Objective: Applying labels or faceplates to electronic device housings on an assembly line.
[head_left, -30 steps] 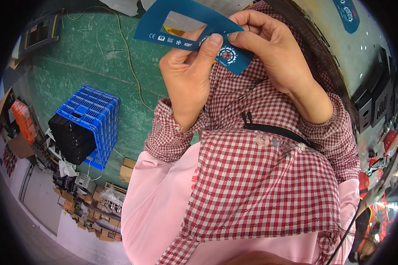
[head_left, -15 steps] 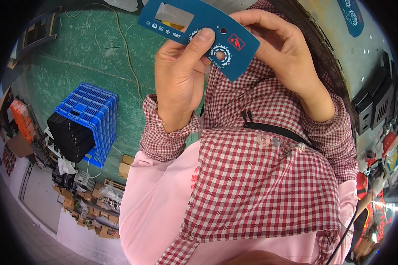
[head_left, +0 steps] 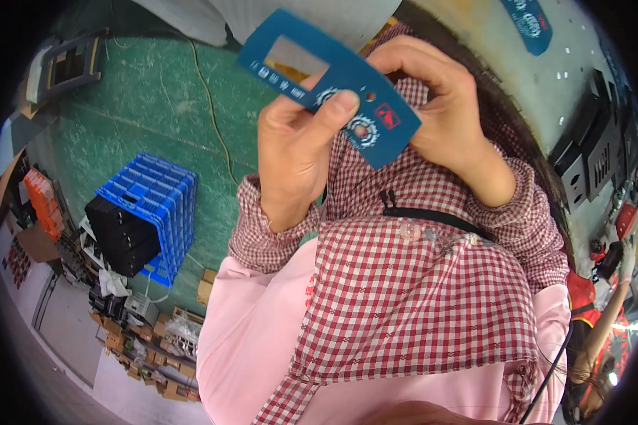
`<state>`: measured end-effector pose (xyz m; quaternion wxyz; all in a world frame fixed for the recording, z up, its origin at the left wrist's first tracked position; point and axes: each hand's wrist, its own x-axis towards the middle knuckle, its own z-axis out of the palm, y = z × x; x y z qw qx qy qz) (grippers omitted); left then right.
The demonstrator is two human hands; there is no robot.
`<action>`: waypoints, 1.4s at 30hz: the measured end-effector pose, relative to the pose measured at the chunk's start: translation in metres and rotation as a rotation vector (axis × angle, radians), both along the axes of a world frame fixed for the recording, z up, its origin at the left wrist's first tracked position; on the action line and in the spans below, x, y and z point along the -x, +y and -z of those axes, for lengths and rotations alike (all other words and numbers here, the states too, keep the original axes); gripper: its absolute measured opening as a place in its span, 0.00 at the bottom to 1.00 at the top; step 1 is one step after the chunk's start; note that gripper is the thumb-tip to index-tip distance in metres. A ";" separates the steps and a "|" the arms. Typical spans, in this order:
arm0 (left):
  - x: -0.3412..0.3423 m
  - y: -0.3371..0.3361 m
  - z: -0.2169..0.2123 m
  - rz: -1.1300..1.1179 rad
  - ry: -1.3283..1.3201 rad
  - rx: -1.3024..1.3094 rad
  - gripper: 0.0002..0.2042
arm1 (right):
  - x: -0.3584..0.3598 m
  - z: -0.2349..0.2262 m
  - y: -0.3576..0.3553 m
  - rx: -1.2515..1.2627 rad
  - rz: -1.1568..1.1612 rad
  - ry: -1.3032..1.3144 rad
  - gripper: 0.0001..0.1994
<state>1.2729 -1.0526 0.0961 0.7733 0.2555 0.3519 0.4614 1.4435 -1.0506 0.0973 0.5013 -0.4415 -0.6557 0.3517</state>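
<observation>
A thin blue faceplate panel (head_left: 329, 85), with a rectangular window and small round holes, was held up near the top of the view, above the lap, tilted down to the right. The left hand (head_left: 298, 152) was closed on it from below, its thumb pressed flat on the printed face near the dial ring; the right hand (head_left: 443, 117) was curled over the right end, fingertips pinched at the upper edge. The panel was judged light and thin, probably a flexible plastic overlay, though stiffness could not be settled from this view. Its glossy face was likely to be slippery and easily marked, so the edges and the plain margin beside the window were judged the better places to be gripped. Little was seen close around the panel: the checked sleeves and pink apron lay below, and the green floor (head_left: 156, 120) with a blue crate (head_left: 159, 205) lay well apart to the left, so open room was left on that side.
</observation>
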 end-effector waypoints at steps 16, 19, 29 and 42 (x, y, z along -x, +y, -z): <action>-0.063 0.120 -0.048 -0.086 1.194 -0.931 0.33 | -0.080 -0.072 0.014 -0.156 0.711 -0.998 0.11; -0.069 0.129 -0.044 -0.198 1.390 -1.094 0.33 | -0.108 -0.053 0.024 -0.027 0.776 -1.224 0.23; -0.048 0.081 -0.032 -0.286 0.785 -1.183 0.22 | -0.098 -0.063 0.019 0.110 0.888 -0.879 0.25; -0.024 0.000 -0.004 -0.067 -0.004 -0.102 0.10 | -0.013 -0.057 -0.017 0.641 0.130 0.323 0.10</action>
